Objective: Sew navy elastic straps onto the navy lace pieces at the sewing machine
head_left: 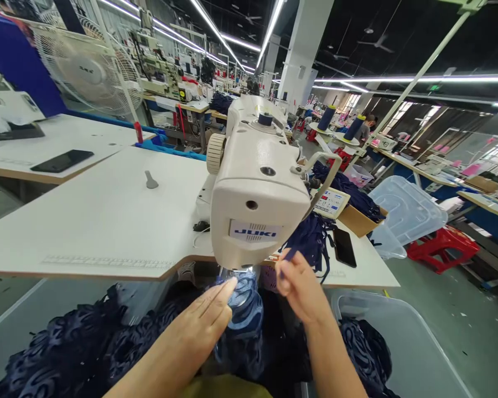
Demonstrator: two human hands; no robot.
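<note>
A white sewing machine [257, 193] stands in the middle, its head pointing toward me. Below its needle area hangs dark blue looped fabric [247, 309], lit by the machine's lamp. My left hand [209, 312] is at the left side of this fabric, fingers together and pressed on its upper edge near the needle. To the right of the machine head, my right hand [299, 284] is raised and closed, pinching a navy strip [288, 260] between thumb and fingers. The needle and presser foot are mostly hidden under the head.
A white table [108, 221] carries a grey metal piece [150, 179]. Right of the machine lie navy strips [311, 237] and a black phone [344, 247]. Clear plastic bins with navy pieces [365, 348] stand below on both sides. A thread stand [344, 135] rises behind.
</note>
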